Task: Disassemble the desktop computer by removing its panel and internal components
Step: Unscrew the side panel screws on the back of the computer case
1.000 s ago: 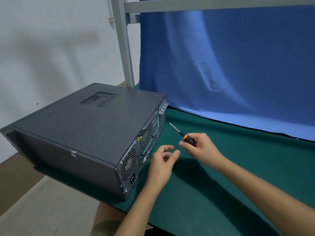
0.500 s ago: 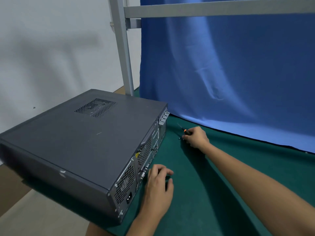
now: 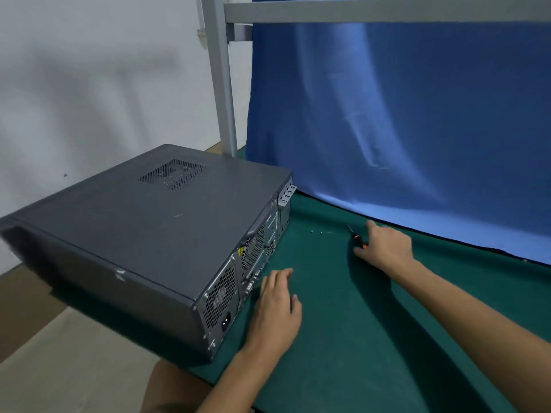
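The right hand (image 3: 384, 248) rests its orange-and-black-handled screwdriver (image 3: 356, 236) on the green mat (image 3: 357, 338) (beside tiny loose screws (image 3: 316, 232)), grip uncertain; the flat, empty left hand (image 3: 275, 308) should steady the dark grey metal computer case (image 3: 134, 239).

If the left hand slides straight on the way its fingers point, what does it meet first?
The left hand lies flat on the green mat, fingers pointing away, beside the computer case rear. Ahead the mat looks bare until the small screws, though depth is hard to judge; it may brush the case.
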